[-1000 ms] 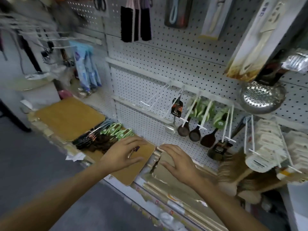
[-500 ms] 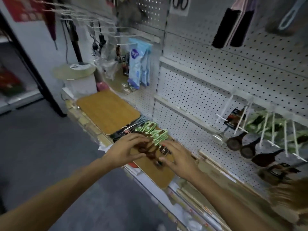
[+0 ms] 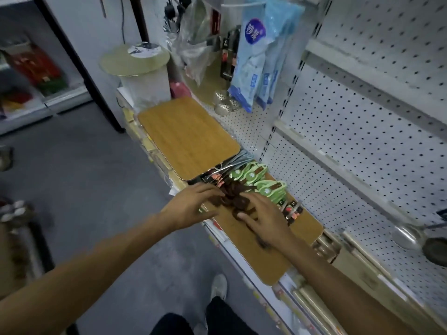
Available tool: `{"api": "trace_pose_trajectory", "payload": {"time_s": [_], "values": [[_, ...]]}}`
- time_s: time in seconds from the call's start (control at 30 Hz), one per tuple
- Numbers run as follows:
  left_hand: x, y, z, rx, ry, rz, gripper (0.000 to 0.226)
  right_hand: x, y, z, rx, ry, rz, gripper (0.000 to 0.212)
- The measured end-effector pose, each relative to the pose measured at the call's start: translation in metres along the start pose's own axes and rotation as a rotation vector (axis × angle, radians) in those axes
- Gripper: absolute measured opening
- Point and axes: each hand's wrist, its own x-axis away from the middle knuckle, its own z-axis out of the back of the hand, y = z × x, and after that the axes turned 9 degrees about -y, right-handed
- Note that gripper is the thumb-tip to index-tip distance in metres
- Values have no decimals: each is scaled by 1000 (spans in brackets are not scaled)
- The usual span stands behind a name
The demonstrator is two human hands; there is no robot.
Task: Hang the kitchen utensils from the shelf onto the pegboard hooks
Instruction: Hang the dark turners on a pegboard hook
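Both hands are now on the pile of dark brown utensils (image 3: 235, 195), which lies on the shelf on top of a wooden board (image 3: 285, 243), just beside the green packaged utensils (image 3: 256, 181). One second ago the hands were farther right along the shelf, flat on the boards near the hooks that already carry spoons; half a second ago they had come to this pile. The left hand (image 3: 193, 204) rests on the left side of the pile with its fingers stretched and a little spread. The right hand (image 3: 263, 218) lies on the right side with loose fingers, its thumb pointing to the pile; I cannot tell if it pinches anything yet. So I judge that the person is starting to pick the next utensil, and nothing is lifted so far. Behind the shelf stands the white pegboard (image 3: 362, 131). A second wooden board (image 3: 188, 136) lies to the left, and blue packets (image 3: 251, 56) hang above.
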Motion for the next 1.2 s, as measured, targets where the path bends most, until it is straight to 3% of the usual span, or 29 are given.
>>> {"api": "trace_pose_trajectory", "payload": {"time_s": [0.2, 0.43, 0.57, 0.67, 0.9, 1.03, 1.2], "values": [[-57, -81, -30, 110, -63, 149, 49, -88, 40, -43, -125, -74, -160, 55], [-149, -188, -88, 130, -176, 166, 48, -202, 79, -111, -316, -7, -333, 42], [-209, -239, -122, 148, -154, 164, 51, -277, 108, -157, -605, 100, -580, 33], [-249, -267, -145, 113, -149, 152, 54, -326, 133, -186, -699, 145, -755, 13], [-311, -297, -199, -28, -262, 245, 59, -385, 171, -228, -775, 181, -937, 12], [-324, -306, -214, -104, -281, 329, 56, -406, 184, -231, -931, 208, -1033, 29], [-334, -301, -212, -96, -289, 312, 32, -403, 187, -236, -1080, 281, -1069, 24]]}}
